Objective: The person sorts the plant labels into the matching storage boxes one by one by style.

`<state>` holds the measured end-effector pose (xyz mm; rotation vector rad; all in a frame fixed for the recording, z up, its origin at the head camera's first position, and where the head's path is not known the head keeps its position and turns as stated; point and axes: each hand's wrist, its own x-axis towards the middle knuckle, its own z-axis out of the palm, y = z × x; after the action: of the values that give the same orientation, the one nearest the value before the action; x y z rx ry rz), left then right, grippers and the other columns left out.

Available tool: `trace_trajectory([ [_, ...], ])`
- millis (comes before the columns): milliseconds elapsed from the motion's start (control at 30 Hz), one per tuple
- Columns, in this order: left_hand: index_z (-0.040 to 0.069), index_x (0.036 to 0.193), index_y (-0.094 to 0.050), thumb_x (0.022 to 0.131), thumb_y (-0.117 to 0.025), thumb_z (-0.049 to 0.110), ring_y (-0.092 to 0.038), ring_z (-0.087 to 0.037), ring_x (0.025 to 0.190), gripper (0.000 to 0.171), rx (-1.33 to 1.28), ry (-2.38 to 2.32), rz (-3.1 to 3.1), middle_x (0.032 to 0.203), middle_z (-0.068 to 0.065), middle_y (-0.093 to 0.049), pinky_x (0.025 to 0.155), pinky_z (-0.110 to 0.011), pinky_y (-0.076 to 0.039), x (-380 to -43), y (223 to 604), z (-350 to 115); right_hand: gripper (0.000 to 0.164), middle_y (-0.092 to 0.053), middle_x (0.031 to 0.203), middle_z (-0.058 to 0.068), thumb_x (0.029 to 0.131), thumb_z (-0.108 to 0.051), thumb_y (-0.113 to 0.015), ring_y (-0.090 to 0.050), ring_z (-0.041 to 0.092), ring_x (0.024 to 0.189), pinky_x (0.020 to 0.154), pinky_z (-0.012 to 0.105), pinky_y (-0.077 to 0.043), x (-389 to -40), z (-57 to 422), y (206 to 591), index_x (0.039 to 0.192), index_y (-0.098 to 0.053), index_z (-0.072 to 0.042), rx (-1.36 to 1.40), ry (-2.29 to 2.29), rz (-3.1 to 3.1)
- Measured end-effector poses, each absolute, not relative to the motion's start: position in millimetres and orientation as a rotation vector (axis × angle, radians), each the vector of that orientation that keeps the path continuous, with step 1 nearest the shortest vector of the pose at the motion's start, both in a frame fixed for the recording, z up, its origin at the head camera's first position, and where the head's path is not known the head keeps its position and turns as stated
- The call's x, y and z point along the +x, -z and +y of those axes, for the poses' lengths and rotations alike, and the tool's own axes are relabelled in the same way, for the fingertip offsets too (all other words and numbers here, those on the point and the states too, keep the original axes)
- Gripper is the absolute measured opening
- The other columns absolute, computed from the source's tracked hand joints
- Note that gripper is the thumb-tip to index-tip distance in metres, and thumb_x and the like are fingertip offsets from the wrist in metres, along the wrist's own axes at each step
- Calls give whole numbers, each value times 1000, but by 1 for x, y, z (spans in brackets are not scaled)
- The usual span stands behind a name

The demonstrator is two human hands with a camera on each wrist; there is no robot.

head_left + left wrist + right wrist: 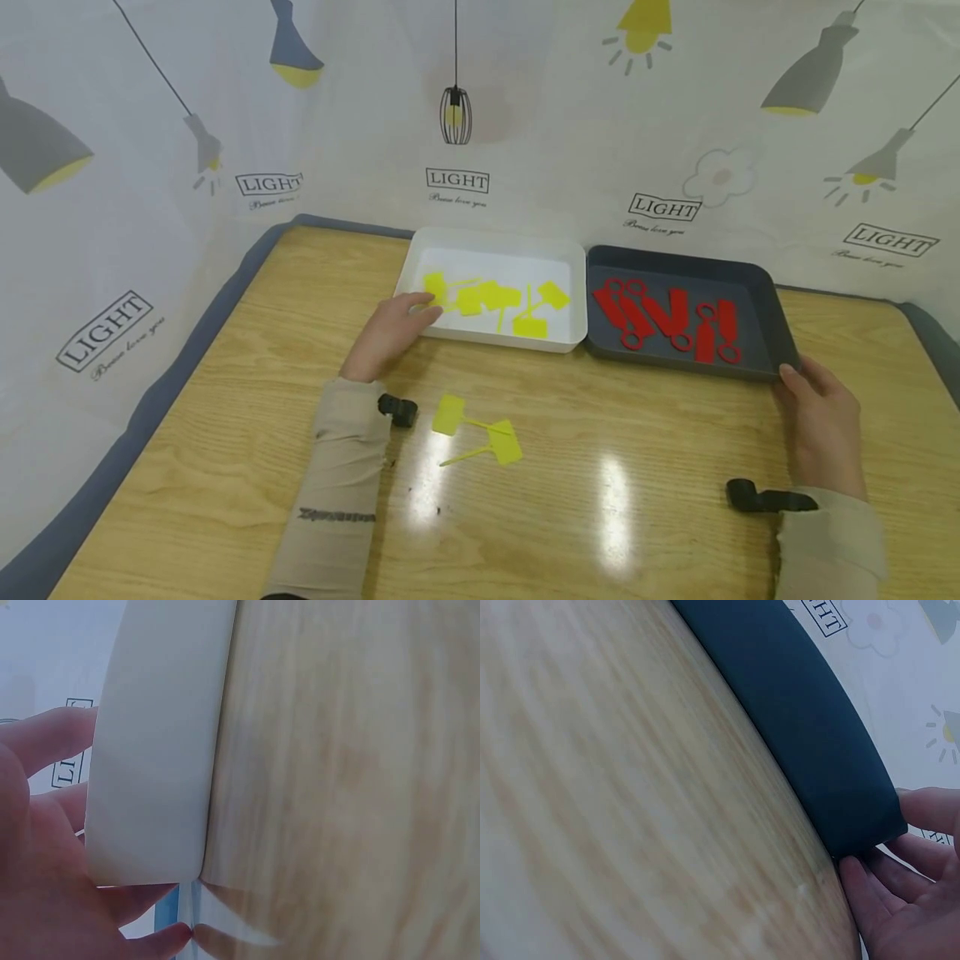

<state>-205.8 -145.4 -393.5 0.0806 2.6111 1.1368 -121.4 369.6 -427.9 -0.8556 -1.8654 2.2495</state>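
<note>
My left hand [396, 331] grips the left front corner of a white tray [495, 340], its thumb and a finger reaching over the rim. Several flat yellow plant labels [491, 297] lie inside this tray. At the right front corner of a dark grey tray [768, 312], my right hand [823, 417] holds the wall, thumb on the rim and fingers low on the outside. Several red flat strips with a ring at one end [636, 312] lie in the grey tray. In the wrist views, the white wall [157, 750] and dark wall [802, 727] stand close to the tabletop.
Two yellow plant labels [504, 442] lie on the wooden table [570, 483] in front of the white tray. The trays stand side by side, touching, near the back edge. Behind them hangs a white cloth [540, 167] printed with lamps. Each wrist carries a small black device.
</note>
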Motion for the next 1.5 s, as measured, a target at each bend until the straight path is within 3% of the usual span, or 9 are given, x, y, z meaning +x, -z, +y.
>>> trace_trajectory([
  [500,10,128,-48,91,-41,45,-35,-23,123,51,103,-1145,2610,131,-4,-45,102,-39,-28,-203,390,-146,69,-27,141,3,78,-22,-68,-35,10,123,86,12,-40,-121,370,427,138,-33,-15,-861,-2256,-1857],
  [800,13,130,-46,91,-44,42,-27,-23,128,49,90,-1174,2633,137,-4,-37,104,-42,-24,-200,383,-147,70,-34,135,1,77,-16,-69,-39,10,120,82,13,-43,-120,367,426,138,-33,-11,-815,-2314,-1770],
  [1033,12,126,-50,90,-48,38,-18,-26,131,44,144,-1127,2806,139,-7,-33,105,-44,-19,-197,369,-142,71,-30,138,3,78,-18,-68,-38,8,121,83,13,-42,-120,369,426,139,-31,-13,-821,-2301,-1803],
  [1200,15,125,-51,90,-49,37,-28,-24,127,42,214,-1117,2830,134,-4,-41,103,-42,-24,-188,356,-140,72,-29,139,1,77,-19,-69,-37,8,121,82,11,-42,-119,370,425,139,-31,-14,-835,-2293,-1813],
  [1500,25,128,-48,88,-45,50,-41,-16,119,47,441,-1047,2634,130,6,-45,95,-38,-37,-165,338,-137,73,-33,135,-1,77,-22,-69,-40,7,117,80,9,-42,-118,368,426,139,-31,-11,-798,-2281,-1841],
])
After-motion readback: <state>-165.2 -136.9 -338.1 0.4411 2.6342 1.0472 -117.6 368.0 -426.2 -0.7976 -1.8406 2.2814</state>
